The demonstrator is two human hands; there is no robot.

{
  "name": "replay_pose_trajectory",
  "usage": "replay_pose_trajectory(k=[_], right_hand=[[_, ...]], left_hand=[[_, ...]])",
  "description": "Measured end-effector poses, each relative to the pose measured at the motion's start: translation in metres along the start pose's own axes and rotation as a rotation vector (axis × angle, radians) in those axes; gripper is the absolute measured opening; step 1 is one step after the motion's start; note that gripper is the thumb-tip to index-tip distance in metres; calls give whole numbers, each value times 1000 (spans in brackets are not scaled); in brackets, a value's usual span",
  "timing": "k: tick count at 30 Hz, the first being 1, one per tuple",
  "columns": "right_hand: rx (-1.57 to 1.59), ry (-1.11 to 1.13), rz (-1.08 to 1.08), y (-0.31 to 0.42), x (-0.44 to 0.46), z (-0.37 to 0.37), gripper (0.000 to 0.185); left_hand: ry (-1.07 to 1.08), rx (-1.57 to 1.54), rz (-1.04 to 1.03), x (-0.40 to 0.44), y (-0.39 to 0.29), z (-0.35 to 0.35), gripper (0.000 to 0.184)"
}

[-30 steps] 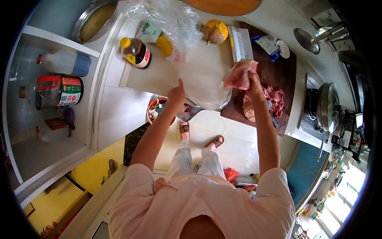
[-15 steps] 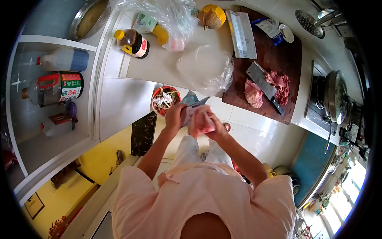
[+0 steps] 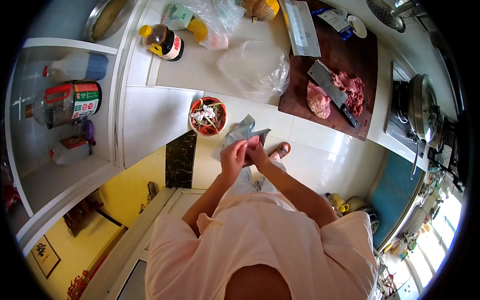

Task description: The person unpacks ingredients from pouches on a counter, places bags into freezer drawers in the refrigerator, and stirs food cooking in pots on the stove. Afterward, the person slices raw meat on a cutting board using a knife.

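Note:
In front of my body, above the floor, a silvery-grey plastic bag (image 3: 242,128) is held by its edges. My left hand (image 3: 233,159) is closed with its fingertips pinched at the bag's near edge. Close beside it, my right hand (image 3: 257,151) is closed on the bag's dark right side. What lies inside the bag is hidden by my fingers. On the dark red cutting board (image 3: 300,97) lie a cleaver (image 3: 327,82), a lump of raw meat (image 3: 318,100) and a pile of chopped meat (image 3: 354,92).
A red bin (image 3: 194,125) of scraps stands on the floor just beyond my left hand. A clear plastic bag (image 3: 255,67), a sauce bottle (image 3: 162,42) and a pumpkin (image 3: 260,10) are on the counter. A lidded pan (image 3: 422,107) sits on the stove to the right.
The pink piece of meat in my right hand is no longer plainly visible. My hands have drawn together at the bag. A sandalled foot now shows to the right of them.

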State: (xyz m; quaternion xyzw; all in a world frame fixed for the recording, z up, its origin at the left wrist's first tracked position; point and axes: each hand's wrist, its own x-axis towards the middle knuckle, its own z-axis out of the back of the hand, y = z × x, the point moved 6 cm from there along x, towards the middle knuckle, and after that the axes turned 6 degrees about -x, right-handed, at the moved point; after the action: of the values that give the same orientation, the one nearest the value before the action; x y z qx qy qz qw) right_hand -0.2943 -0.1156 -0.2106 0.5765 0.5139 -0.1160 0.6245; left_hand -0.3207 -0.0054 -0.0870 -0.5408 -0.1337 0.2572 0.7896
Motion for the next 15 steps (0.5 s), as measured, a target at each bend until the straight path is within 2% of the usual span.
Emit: replay_pose_trajectory(k=[2, 4, 6, 7, 9, 10, 12, 15], right_hand=[[-52, 132, -104, -7, -17, -2, 24], [-349, 260, 138, 0, -24, -4, 32], [-381, 174, 314, 30, -50, 7, 36], [-299, 95, 326, 43, -74, 16, 36], [-456, 106, 540, 113, -129, 26, 32], [-534, 32, 614, 150, -158, 36, 30], [-625, -172, 738, 195, -196, 68, 25], [-402, -425, 932, 239, -237, 114, 21]], left_hand=[[39, -12, -84, -13, -15, -12, 12], [46, -13, -52, -18, -23, -7, 12], [24, -59, 25, -17, -19, 8, 12], [38, -89, 38, -12, -31, 15, 12], [90, -145, 64, 3, -74, 31, 11], [137, -205, 87, 10, -89, 34, 11], [237, -280, 0, 37, -141, 42, 12], [323, -296, -135, 84, -222, 51, 10]])
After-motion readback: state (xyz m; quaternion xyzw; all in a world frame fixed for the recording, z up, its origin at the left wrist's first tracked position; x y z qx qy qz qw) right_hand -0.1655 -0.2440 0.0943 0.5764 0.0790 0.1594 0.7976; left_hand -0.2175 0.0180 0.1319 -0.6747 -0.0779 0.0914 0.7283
